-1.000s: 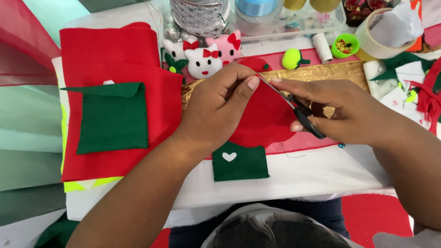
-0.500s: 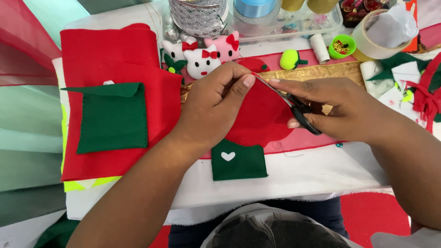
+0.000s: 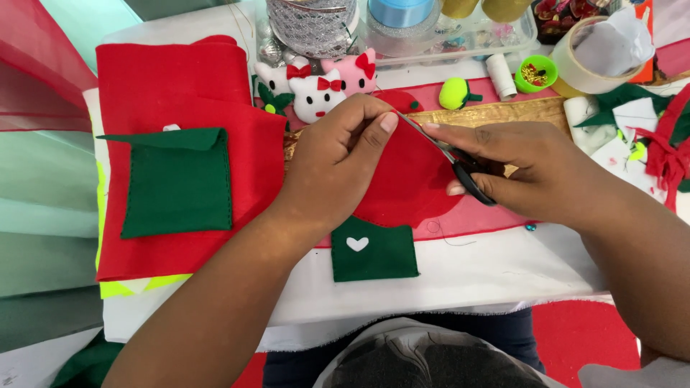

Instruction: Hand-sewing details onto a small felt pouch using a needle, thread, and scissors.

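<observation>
Right now, seen from the head camera, the left hand (image 3: 338, 154) is curled closed and pinches the top edge of a round red felt piece (image 3: 406, 183), which lies in the middle of the table (image 3: 474, 269). The right hand (image 3: 525, 169) is closed around the black handles of a pair of scissors (image 3: 449, 162). The thin blades point up and to the left, and their tip touches the red felt just beside the left thumb. The two hands are close together over the felt. Just below the red felt, nearer the front edge of the table, lies a small green felt pocket (image 3: 374, 251) with a white heart on it. On the left side of the table sits a big folded red felt sheet (image 3: 180, 86) with a bigger green felt pocket (image 3: 176, 183) on top of it. Behind the left hand, toward the back edge, sit little white and pink cat toys (image 3: 320, 90) with red bows. A gold ribbon strip (image 3: 517, 113) runs behind the right hand. Near the back right corner are a yellow-green pom-pom (image 3: 454, 93), a small green cup (image 3: 535, 72) and a roll of tape (image 3: 582, 68).
</observation>
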